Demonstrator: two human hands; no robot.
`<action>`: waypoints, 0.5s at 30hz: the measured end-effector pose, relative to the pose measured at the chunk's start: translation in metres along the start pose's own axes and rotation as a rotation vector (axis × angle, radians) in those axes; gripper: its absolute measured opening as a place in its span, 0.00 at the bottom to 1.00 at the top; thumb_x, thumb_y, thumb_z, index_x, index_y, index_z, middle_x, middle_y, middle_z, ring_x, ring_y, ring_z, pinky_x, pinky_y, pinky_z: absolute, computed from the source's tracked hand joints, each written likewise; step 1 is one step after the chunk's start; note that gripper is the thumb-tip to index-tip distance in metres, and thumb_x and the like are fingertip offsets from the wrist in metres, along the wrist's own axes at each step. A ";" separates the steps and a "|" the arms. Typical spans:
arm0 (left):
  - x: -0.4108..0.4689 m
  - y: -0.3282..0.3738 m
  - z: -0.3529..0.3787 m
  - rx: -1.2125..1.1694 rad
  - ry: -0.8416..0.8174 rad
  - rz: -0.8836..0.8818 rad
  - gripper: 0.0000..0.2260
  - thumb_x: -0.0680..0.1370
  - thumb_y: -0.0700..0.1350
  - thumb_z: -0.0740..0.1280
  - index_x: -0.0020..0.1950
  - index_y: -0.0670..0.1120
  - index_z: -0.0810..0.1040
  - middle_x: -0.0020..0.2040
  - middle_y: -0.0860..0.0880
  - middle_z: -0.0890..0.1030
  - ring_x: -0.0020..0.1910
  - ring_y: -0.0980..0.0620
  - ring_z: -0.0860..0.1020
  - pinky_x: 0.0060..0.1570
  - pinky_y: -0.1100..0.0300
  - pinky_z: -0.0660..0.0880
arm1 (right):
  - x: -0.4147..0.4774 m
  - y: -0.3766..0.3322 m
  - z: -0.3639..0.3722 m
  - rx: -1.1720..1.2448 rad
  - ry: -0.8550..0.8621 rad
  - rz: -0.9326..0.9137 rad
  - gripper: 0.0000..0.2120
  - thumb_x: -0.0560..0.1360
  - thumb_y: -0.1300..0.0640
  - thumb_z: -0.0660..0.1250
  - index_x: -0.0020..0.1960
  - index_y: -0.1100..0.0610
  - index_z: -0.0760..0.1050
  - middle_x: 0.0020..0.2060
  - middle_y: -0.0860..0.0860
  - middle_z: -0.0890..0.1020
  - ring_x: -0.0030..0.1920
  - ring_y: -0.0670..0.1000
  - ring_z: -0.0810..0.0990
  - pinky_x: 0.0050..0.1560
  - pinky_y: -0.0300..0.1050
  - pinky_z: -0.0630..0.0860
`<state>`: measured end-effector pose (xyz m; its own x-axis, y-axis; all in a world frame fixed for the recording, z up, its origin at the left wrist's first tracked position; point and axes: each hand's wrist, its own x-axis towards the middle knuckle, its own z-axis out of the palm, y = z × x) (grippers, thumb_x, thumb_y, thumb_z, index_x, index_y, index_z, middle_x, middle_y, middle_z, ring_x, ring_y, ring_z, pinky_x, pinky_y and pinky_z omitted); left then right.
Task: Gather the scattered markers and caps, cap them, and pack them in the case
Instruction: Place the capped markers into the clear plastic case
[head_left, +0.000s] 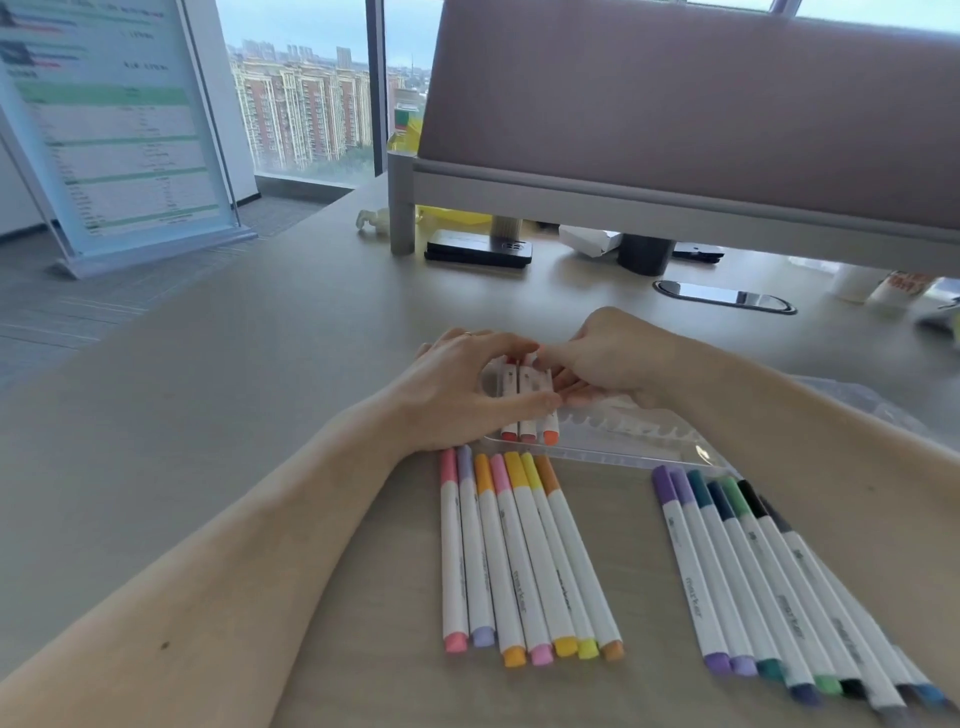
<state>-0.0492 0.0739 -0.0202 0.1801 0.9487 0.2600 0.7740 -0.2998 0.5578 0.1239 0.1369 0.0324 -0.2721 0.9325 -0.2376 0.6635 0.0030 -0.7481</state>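
Fingers of left hand (467, 384) and right hand (613, 358) pinch three markers (527, 395) seated in the clear case (623, 441). Markers should handle light, rigid, slick; grip mid-barrel.

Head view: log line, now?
left hand: grips cased markers | right hand: touches them | case: mostly unfilled | table: warm row, cool row capped

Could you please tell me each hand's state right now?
Left hand: grips the three markers in the case.
Right hand: on the same markers; grip cannot be told.
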 end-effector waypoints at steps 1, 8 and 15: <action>0.000 0.000 0.001 0.016 -0.005 0.001 0.32 0.71 0.72 0.63 0.72 0.60 0.74 0.64 0.59 0.78 0.67 0.54 0.68 0.66 0.51 0.66 | 0.001 0.001 0.000 -0.012 0.004 0.002 0.13 0.78 0.57 0.73 0.49 0.68 0.82 0.37 0.60 0.87 0.37 0.54 0.88 0.47 0.48 0.86; 0.002 -0.004 0.003 0.047 -0.007 0.012 0.29 0.74 0.71 0.66 0.72 0.61 0.75 0.64 0.60 0.76 0.65 0.55 0.69 0.64 0.52 0.66 | -0.007 0.008 -0.007 -0.104 -0.058 -0.060 0.12 0.76 0.55 0.75 0.45 0.65 0.86 0.37 0.57 0.88 0.36 0.48 0.85 0.45 0.40 0.84; 0.005 -0.004 0.006 0.090 -0.013 -0.022 0.25 0.77 0.68 0.64 0.71 0.62 0.75 0.64 0.60 0.75 0.65 0.55 0.69 0.67 0.48 0.69 | -0.018 0.009 -0.013 -0.125 -0.131 -0.039 0.07 0.70 0.55 0.80 0.43 0.59 0.88 0.29 0.50 0.81 0.32 0.46 0.72 0.35 0.39 0.72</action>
<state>-0.0472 0.0804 -0.0260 0.1700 0.9564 0.2376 0.8290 -0.2692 0.4902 0.1434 0.1244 0.0383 -0.3823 0.8756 -0.2952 0.7299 0.0903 -0.6775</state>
